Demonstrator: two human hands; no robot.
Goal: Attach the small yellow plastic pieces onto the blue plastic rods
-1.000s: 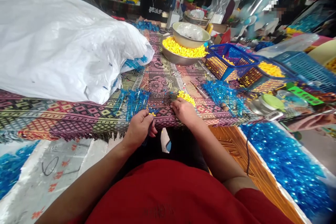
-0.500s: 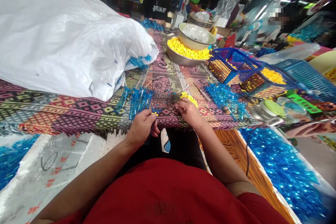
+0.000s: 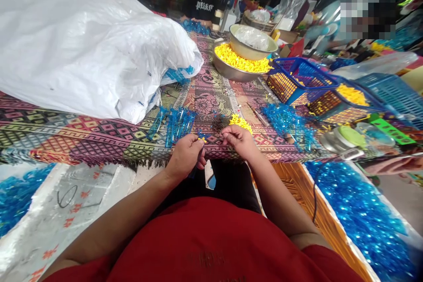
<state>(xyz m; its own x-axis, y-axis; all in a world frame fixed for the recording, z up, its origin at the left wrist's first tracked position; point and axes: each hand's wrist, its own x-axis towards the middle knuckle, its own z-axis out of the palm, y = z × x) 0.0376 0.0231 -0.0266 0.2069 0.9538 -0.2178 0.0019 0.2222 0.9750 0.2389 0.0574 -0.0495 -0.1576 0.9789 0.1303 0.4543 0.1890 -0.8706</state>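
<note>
Near lower centre, the left hand (image 3: 185, 155) pinches a small yellow piece (image 3: 202, 139) at a blue plastic strip (image 3: 200, 133). The right hand (image 3: 238, 141) is curled beside a yellow heap (image 3: 240, 123), its grip unclear. Blue bundles (image 3: 178, 125) lie done-looking on the patterned cloth (image 3: 205, 103); a steel basin (image 3: 220, 64) holds many more yellow pieces.

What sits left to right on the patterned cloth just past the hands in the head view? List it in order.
Blue plastic sprigs → dark heap of small pieces → yellow plastic pieces → tangled blue plastic strands → green-topped metal object
</note>
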